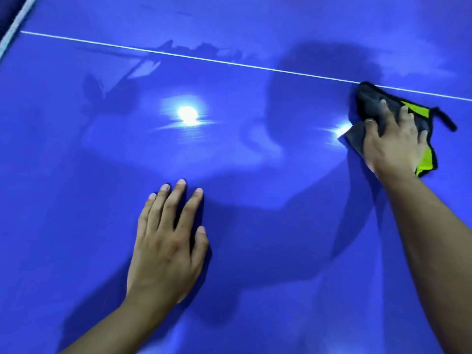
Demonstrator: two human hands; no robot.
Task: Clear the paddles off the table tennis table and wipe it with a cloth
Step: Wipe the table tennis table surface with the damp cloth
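Head view, the only one: right hand (393, 144) lies flat on a crumpled dark grey microfibre cloth with yellow-green panels and black edging (367, 100), fingers straight and spread, pressing it onto the glossy blue table tennis table top (76, 175); not pinching, just palm and fingers on top. The cloth sits under the hand and sticks out past the fingertips. Its long axis runs diagonally, from the far tip touching the thin white line (178, 54) back towards the wrist side. Left hand (166, 241) is flat on bare table, fingers straight and slightly apart, holding nothing, well apart from the cloth and nearer the body. No paddles in view, so clearing looks done and this is wiping. Most of the blue surface in view lies to the left of the cloth hand, so the next stroke probably goes that way. The right hand does it and the left only braces.
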